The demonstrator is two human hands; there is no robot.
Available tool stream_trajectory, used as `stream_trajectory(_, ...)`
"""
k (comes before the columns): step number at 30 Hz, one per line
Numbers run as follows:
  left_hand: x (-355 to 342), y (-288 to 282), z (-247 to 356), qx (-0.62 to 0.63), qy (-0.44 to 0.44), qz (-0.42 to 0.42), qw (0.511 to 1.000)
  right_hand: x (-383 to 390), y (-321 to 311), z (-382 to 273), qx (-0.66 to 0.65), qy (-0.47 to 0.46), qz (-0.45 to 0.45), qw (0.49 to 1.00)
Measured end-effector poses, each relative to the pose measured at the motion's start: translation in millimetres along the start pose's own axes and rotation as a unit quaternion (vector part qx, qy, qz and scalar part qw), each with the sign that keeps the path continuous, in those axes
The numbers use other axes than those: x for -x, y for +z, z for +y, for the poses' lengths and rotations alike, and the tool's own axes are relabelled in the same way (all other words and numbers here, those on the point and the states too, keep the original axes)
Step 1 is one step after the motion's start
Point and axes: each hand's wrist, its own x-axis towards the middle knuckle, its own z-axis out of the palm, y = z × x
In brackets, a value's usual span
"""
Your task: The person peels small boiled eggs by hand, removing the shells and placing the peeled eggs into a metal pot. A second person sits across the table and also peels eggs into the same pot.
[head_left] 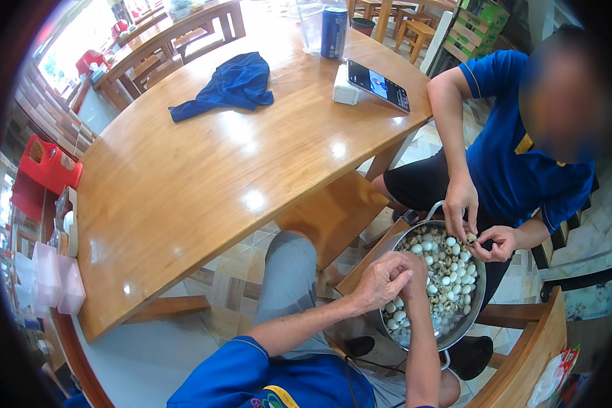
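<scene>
Speckled and white quail eggs [449,279] are held in a metal pot [475,314] at the view's four o'clock. Inside its ten o'clock rim, the left hand [379,280] and right hand [417,273] are brought together, fingers curled; whether anything is gripped cannot be told. Open room is left toward the pot's four o'clock; the counter [204,183] edge is set beyond ten o'clock.

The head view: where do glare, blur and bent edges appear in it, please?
Head view: white glare spots on the wooden table, whose edges seem bowed by the lens; head view: bright opening at upper left washed out; head view: co-worker's head blurred, eggs in the pot fairly clear.
</scene>
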Motion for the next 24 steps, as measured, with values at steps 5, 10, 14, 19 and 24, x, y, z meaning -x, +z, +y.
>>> stream_trajectory(5,3,2,0,-0.040,-0.028,-0.003,0.999,39,-38,-15,-0.245,0.157,0.082,0.953)
stream_trajectory(10,8,10,-6,0.011,-0.141,-0.172,0.975,70,-56,-19,-0.304,0.188,0.120,0.926)
stream_trajectory(14,14,14,-10,0.078,-0.159,-0.177,0.968,80,-53,-21,-0.306,0.174,0.136,0.926)
stream_trajectory(19,17,19,-10,0.144,-0.223,-0.182,0.947,89,-49,-25,-0.286,0.190,0.180,0.922)
stream_trajectory(24,18,18,-10,0.094,-0.218,-0.185,0.954,93,-44,-31,-0.203,0.165,0.216,0.941)
